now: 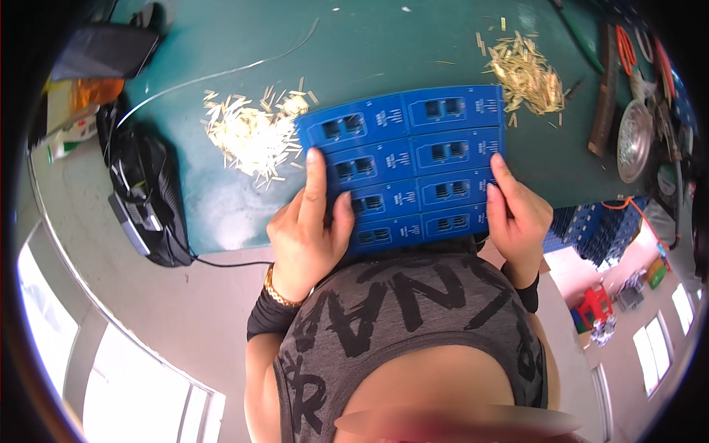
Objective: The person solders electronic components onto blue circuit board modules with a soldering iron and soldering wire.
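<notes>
Between my two hands is a blue circuit board panel (408,162), divided into several sections with small dark rectangular cutouts and white print. My left hand (309,225) grips its left edge, index finger stretched along the face and thumb on the front. On the opposite edge, my right hand (515,218) holds the panel with thumb and index finger on the face. The other fingers of both hands are mostly behind the panel or curled. A heap of small pale gold strips (255,133) lies by the panel's left side, and a second heap (526,74) lies beyond its upper right corner.
The green table (391,44) spreads ahead. A thin pale wire (214,72) curves across its left part, near a black bag-like item (151,192). At right are a round metal dish (634,140) and assorted tools. Stacked blue panels (598,229) sit below the table's right edge.
</notes>
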The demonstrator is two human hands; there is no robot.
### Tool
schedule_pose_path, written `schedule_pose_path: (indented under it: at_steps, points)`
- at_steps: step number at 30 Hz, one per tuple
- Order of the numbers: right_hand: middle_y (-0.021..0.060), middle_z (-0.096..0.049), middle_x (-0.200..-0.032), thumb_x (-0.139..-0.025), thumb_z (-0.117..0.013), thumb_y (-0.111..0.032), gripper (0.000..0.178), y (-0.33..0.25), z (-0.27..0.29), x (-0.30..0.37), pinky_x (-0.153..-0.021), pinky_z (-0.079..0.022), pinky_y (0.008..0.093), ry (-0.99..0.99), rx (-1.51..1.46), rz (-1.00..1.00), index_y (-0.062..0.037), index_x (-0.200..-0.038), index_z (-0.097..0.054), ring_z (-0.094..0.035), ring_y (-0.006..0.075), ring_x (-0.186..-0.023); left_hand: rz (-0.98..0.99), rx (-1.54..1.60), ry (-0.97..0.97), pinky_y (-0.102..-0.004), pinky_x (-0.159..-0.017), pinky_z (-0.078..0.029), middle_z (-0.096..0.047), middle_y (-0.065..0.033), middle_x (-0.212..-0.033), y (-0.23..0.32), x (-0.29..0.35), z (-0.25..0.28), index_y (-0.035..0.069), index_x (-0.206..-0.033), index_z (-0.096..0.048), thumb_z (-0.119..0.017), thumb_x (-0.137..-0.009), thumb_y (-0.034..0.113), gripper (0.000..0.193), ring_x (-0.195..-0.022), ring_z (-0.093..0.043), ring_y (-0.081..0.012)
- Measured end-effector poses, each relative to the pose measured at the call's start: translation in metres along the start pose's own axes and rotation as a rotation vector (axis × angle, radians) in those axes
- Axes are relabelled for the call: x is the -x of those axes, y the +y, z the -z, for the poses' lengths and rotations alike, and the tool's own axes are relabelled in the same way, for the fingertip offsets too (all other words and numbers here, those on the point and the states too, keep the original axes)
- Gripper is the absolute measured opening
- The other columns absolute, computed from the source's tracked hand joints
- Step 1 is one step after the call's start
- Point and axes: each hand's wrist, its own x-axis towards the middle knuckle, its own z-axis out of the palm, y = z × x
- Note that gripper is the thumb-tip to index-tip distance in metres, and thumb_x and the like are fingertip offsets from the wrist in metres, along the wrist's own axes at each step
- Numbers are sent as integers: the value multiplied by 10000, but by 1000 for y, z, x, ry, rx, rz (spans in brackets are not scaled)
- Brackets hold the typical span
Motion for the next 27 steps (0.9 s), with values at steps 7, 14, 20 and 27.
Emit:
schedule_pose_path:
  at_steps: [7, 14, 20, 27]
  points:
    - [98, -625, -673, -821, -675, 38, 445, 2, 0, 0, -514, -433, 281, -2, 15, 34, -11, -1262, -642, -530, 170, -494, -20, -5, 56, -315, -464, -459, -549, -58, -640, -4, -1, -2, -50, -1398, -474, -702, -824, 58, 627, -481, -538, -194]
    - [97, -640, -709, -827, -659, 39, 471, -2, -3, 7, -506, -434, 278, -53, 43, -8, 2, -1294, -614, -527, 165, -491, -54, -7, 97, -311, -455, -450, -519, -42, -621, -9, 1, -11, -36, -1401, -477, -718, -793, 67, 662, -473, -522, -186]
    - [75, -618, -685, -833, -646, 37, 460, -11, -12, 5, -492, -429, 280, 50, 162, 24, 4, -1290, -614, -511, 160, -484, -137, -64, 147, -305, -427, -433, -520, -18, -592, -13, -11, -8, -31, -1409, -470, -721, -795, 93, 675, -444, -505, -169]
    - [77, -576, -654, -856, -651, 18, 420, -5, -13, 13, -516, -441, 287, 48, 118, 17, -45, -1271, -644, -506, 159, -512, -189, -87, 337, -362, -465, -454, -560, -65, -624, -25, -48, 17, 76, -877, -699, -719, -824, 136, 83, -510, -566, -283]
